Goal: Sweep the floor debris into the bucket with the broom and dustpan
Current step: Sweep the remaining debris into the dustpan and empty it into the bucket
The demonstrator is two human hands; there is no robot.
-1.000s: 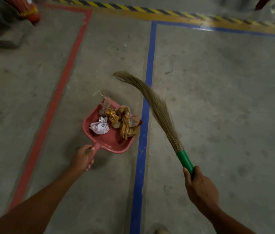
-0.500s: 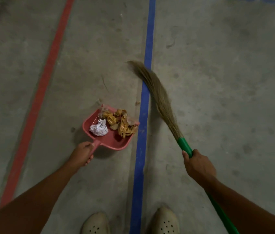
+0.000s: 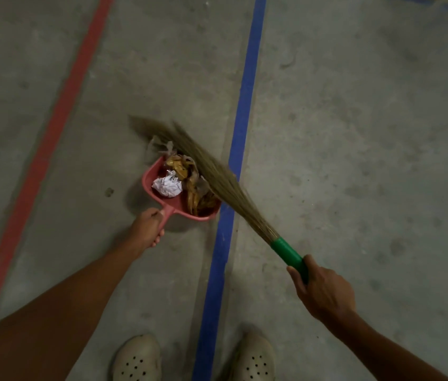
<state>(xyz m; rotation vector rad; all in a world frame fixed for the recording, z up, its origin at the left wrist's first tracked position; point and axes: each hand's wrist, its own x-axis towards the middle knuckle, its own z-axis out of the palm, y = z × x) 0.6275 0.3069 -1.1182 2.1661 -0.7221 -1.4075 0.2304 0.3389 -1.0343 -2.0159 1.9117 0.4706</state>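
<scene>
Tips of the broom [image 3: 218,178] are just a blurry smear at the far end, and its bristles lie across the right side of the dustpan [image 3: 150,176], so that rim and some of the yellowish scraps [image 3: 194,196] are covered. The dustpan's handle is mostly swallowed by the left hand [image 3: 147,229]. The broom's green grip vanishes into the right hand [image 3: 324,292], and both shoes [image 3: 137,358] get chopped by the bottom edge.

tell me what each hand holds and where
The left hand grips the dustpan by its handle; the right hand grips the broom by its green handle.
</scene>
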